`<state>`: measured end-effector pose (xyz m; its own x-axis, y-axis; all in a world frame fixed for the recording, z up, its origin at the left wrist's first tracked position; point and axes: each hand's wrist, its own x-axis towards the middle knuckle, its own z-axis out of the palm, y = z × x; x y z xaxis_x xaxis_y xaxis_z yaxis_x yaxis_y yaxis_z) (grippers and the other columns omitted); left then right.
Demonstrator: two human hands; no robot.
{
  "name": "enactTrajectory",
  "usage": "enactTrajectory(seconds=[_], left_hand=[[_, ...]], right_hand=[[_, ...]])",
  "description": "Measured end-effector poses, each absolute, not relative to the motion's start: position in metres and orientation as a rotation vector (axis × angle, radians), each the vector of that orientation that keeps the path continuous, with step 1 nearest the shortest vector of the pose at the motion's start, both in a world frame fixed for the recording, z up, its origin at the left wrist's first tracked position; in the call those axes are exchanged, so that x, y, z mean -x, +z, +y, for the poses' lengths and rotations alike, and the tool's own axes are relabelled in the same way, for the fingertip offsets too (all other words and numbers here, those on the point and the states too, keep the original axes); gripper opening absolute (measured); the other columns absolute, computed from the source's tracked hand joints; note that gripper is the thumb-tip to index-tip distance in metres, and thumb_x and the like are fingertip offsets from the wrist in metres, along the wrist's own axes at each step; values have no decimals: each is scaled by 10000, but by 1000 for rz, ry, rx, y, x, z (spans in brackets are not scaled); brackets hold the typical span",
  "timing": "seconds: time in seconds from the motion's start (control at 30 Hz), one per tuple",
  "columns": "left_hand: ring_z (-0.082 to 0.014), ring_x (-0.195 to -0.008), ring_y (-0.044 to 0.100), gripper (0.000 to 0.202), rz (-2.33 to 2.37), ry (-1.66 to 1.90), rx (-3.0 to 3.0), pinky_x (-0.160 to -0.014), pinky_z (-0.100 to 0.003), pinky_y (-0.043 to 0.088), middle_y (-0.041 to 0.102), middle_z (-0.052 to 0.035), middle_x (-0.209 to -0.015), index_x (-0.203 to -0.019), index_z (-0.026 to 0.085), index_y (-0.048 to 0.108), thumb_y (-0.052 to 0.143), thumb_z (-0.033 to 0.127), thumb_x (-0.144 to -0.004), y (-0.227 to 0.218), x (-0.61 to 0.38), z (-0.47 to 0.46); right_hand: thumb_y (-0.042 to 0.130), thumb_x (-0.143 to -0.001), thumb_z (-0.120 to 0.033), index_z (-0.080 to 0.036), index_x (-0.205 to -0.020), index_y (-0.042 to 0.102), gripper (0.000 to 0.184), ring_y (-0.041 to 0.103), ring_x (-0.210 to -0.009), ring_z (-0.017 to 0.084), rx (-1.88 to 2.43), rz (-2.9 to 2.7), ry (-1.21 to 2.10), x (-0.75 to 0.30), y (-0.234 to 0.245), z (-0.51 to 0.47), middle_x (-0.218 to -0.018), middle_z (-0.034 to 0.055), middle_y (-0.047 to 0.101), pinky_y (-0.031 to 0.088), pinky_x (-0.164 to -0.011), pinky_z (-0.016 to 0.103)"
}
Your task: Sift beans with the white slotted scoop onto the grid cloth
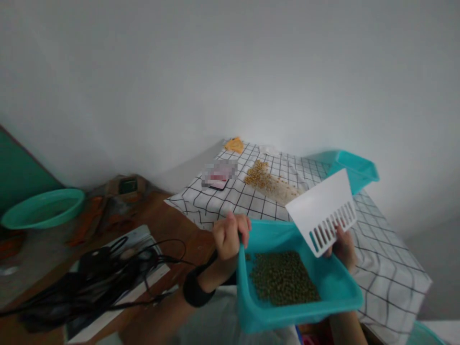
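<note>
My left hand (228,235) is closed over the left rim of a turquoise plastic tub (334,282), which tilts in front of my body. A heap of small greenish-brown beans (285,278) lies in its bottom. Above the tub's right side, my right hand (345,249) grips the slotted edge of a thin white plastic sheet (321,201). Part of that hand is hidden behind the sheet and the tub rim, so I cannot tell whether it also holds the tub.
A checked cloth (381,258) covers the table, with pale yellow beans (258,175), a phone (219,184), a yellow cloth (234,144) and another turquoise tub (354,167). At left are a green basin (45,208) and tangled black cables (140,261).
</note>
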<state>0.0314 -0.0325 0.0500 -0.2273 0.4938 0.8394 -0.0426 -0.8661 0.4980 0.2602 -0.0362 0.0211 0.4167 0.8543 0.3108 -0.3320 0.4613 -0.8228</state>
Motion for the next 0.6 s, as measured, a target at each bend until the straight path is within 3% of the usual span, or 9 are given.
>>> enactTrajectory(seconds=[0.07, 0.13, 0.23, 0.3, 0.6], left_hand=[[-169, -384, 500, 550, 451, 2054, -1993, -512, -343, 512, 544, 8, -413, -510, 229, 496, 413, 300, -1049, 54, -22, -32], [-181, -438, 520, 415, 354, 1945, -2254, -537, -338, 546, 571, 17, -467, -548, 245, 557, 580, 310, -957, 59, -12, -30], [-172, -442, 479, 390, 96, 1683, -2949, -622, -318, 599, 506, 32, -469, -540, 252, 531, 521, 142, -913, 61, -4, -24], [-175, -446, 466, 405, -5, 1562, -3209, -639, -322, 608, 483, 31, -466, -532, 257, 519, 471, 111, -906, 60, -3, -20], [-179, -441, 493, 399, -78, 1543, -3244, -584, -341, 582, 516, -12, -449, -473, 255, 502, 523, 139, -855, 61, -5, -17]], right_hand=[[800, -736, -430, -232, -642, 583, 308, 336, -265, 98, 770, -846, 841, -268, 25, -33, -320, -82, 421, 261, -310, 237], [815, -718, -442, -227, -652, 587, 320, 324, -258, 89, 779, -872, 835, -274, 29, -33, -325, -84, 428, 239, -293, 224], [801, -721, -445, -229, -692, 602, 295, 290, -238, 84, 812, -879, 816, -274, 33, -38, -314, -89, 413, 183, -275, 214], [784, -732, -449, -238, -704, 614, 272, 289, -229, 92, 848, -890, 816, -271, 35, -41, -305, -84, 401, 162, -266, 217], [719, -806, -544, -269, -722, 599, 312, 305, -221, 119, 915, -1026, 840, -281, 29, -40, -319, -64, 400, 243, -241, 245]])
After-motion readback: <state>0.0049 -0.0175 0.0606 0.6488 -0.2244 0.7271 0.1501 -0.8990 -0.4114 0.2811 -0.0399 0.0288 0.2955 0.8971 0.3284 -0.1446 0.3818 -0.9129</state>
